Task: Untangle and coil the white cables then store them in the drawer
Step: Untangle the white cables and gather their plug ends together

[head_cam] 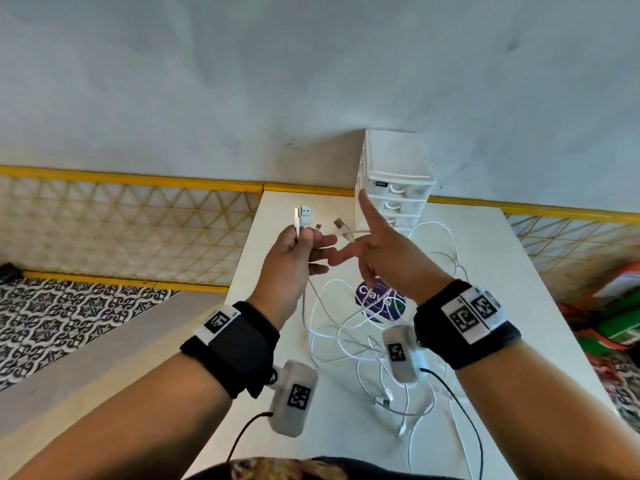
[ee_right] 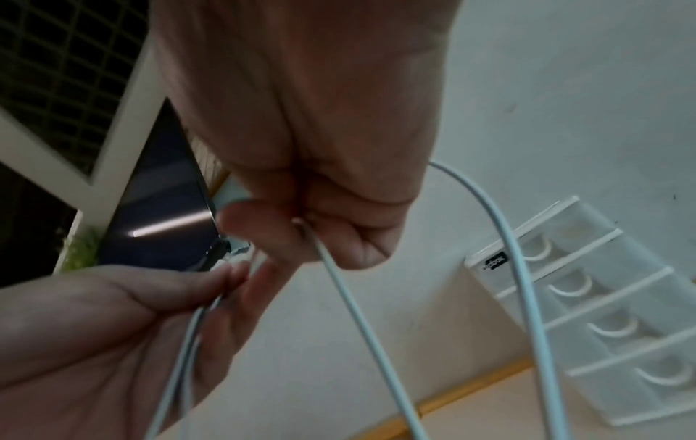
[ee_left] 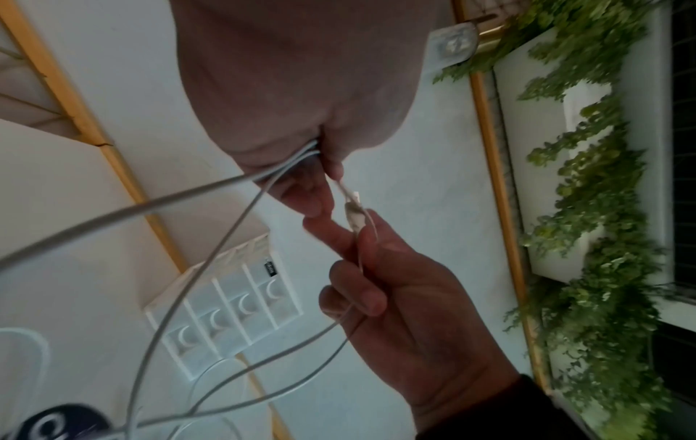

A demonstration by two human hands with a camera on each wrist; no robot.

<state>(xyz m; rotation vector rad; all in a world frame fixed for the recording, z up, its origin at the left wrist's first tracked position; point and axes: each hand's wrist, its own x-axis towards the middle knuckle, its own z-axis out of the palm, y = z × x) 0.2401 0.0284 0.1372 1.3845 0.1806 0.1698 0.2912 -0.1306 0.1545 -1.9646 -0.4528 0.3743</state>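
Bare forearms; black wristbands (head_cam: 239, 348) bearing white tags with black square codes; grey camera pods (head_cam: 294, 398), black leads.

A round dark-blue sticker (head_cam: 379, 301) with white lettering lies flat on the white table (head_cam: 502, 271), near its middle. A yellow-framed lattice railing (head_cam: 121, 230) runs behind the table's far edge, along the base of a grey wall (head_cam: 242, 81). Patterned black-and-white floor tiles (head_cam: 69, 313) lie beyond the table's left edge. Red and green items (head_cam: 616, 320) sit past its right edge; their type cannot be determined. Green foliage (ee_left: 587, 208) hangs over a white ledge in the left wrist view.
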